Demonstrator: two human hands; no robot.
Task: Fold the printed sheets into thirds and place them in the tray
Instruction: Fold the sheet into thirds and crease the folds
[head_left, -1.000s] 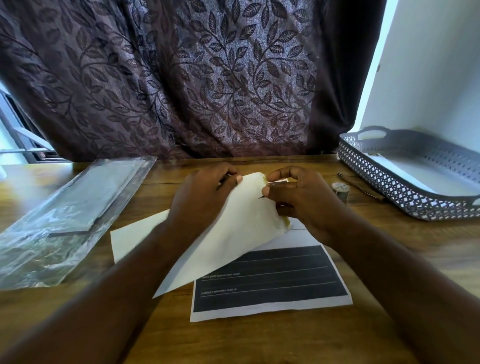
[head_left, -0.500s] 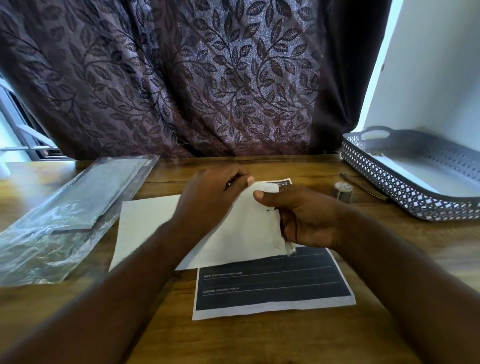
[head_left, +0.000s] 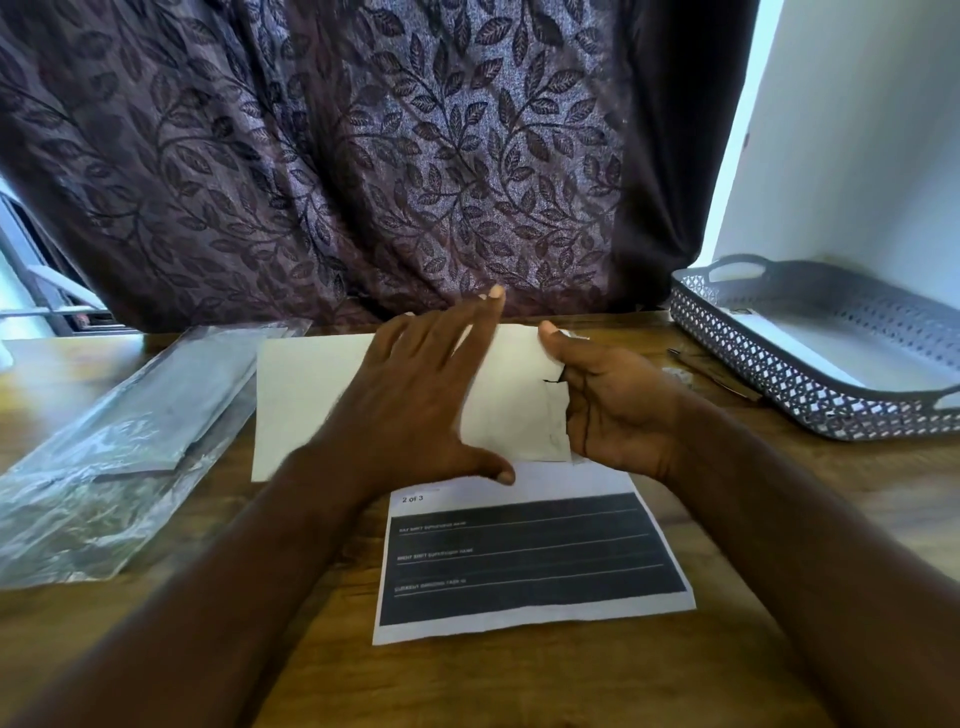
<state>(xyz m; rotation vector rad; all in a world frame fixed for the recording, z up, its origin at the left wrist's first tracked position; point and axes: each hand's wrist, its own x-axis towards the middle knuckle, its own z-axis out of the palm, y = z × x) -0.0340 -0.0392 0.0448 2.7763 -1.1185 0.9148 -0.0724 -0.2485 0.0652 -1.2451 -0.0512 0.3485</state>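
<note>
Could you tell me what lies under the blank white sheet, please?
A printed sheet with a dark panel, marked 2 of 3, pokes out beneath the blank white sheet, which covers its far part.

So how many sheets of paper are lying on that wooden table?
2. A white sheet lying blank side up sits farther back, its right edge pinched by the right hand. A printed sheet with a dark block lies nearer, partly beneath it. Others may hide underneath.

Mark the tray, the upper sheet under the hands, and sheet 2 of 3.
tray (head_left: 753, 364): head view, on its lattice side wall.
upper sheet (head_left: 311, 395): head view, on its bare white left part.
sheet 2 of 3 (head_left: 530, 566): head view, on its dark printed block.
</note>
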